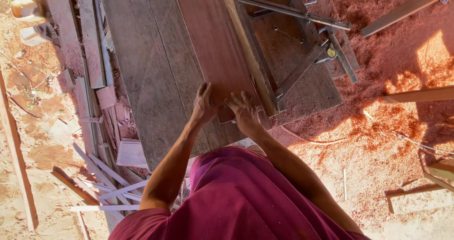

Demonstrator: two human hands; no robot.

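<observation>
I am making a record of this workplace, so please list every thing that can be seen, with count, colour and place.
reddish board: one, red-brown, lies on the bench, near end under both hands
workbench planks: several, grey-brown, centre
wooden fence strip: one, light brown, along the board's right edge
metal frame bars: several, grey, on the bench at right
sawdust: much, red-orange, ground at right
thin offcuts: many, pale, ground at lower left
loose beams: a few, brown, right side
left hand: one, flat on the board's end, holds nothing
right hand: one, flat on the board's end, beside the left
garment: one, dark red, bottom
</observation>
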